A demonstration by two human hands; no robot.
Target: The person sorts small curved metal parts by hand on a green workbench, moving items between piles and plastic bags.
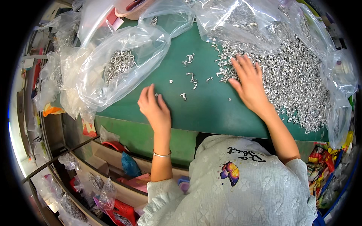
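Spreading across the view, the green table (211,116) gives you its near edge just in front of your shirt (245,177), with both your forearms crossing that edge; below it on your left sits a beige-walled drawer (103,152); the heap of silver curved metal pieces (301,83) takes up the table's right side, spilling toward the near edge and thinning out on its left flank; a transparent bag (241,22) lies over the heap's far side, and another transparent bag (151,64) sprawls at left, its wide mouth facing the middle and its lower rim close to the near edge; your open room is the green stretch between that mouth and the heap, roomiest between your two hands; your right hand (249,86) lies palm down with fingers spread, fingertips at the heap's left border, and you cannot tell from here whether they pinch a piece; your left hand (155,112) is relaxed, thumb and fingers parted, nothing visibly grasped; silver rings (120,63) are bunched inside the left-hand bag; loose curved pieces (183,96) lie scattered down the middle, well apart from the near edge; smallest, one flower-shaped bit (171,81) rests beyond your left fingertips, and another little bit (157,95) sits between your left thumb and fingers.
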